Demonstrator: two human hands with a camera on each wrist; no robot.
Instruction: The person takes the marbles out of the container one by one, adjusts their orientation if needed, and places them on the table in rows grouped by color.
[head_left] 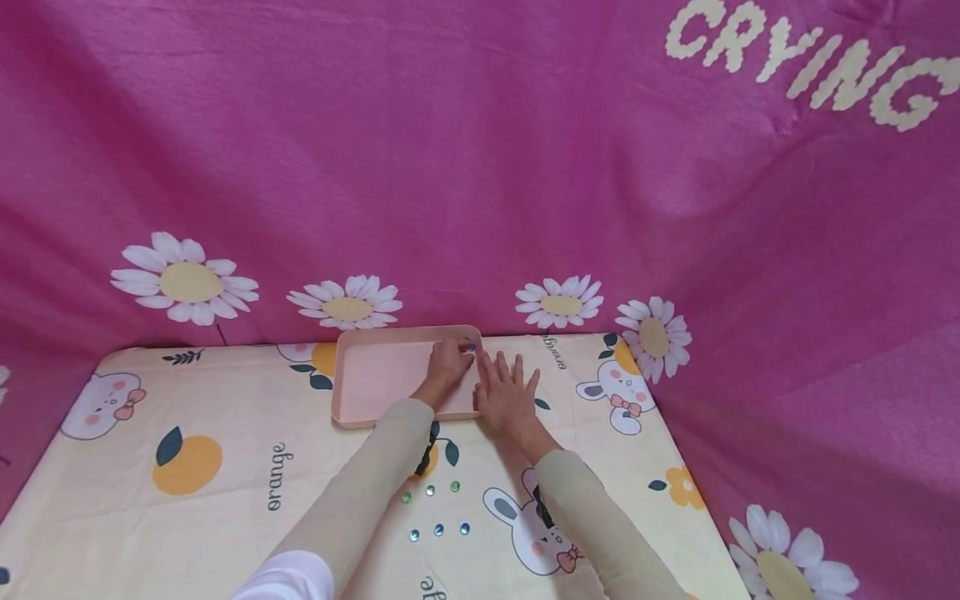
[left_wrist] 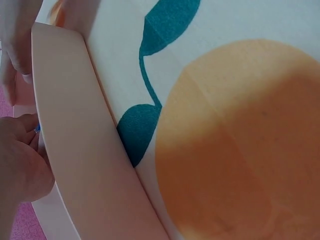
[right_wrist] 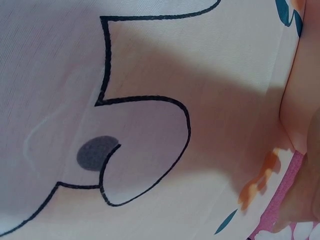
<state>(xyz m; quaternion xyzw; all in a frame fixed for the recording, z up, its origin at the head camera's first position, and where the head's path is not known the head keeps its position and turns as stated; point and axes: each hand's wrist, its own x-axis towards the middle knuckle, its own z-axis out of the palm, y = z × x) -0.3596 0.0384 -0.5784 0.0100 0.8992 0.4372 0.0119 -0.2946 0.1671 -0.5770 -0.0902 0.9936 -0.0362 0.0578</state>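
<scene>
My left hand (head_left: 459, 353) reaches into the far right corner of a shallow pink tray (head_left: 375, 379) and pinches a small blue bead (head_left: 470, 347) at its fingertips. In the left wrist view the tray's rim (left_wrist: 75, 150) runs past the curled fingers (left_wrist: 22, 165), and a speck of the blue bead (left_wrist: 37, 128) shows between them. My right hand (head_left: 508, 375) lies flat on the printed cloth just outside the tray's right edge, fingers spread and holding nothing. Several blue and green beads (head_left: 438, 528) lie loose on the cloth near my forearms.
The tray stands at the back of a cream cloth (head_left: 225, 417) printed with oranges and rabbits. A pink daisy-print sheet (head_left: 480, 167) hangs behind and around it. The right wrist view shows only a rabbit outline (right_wrist: 140, 145) on the cloth.
</scene>
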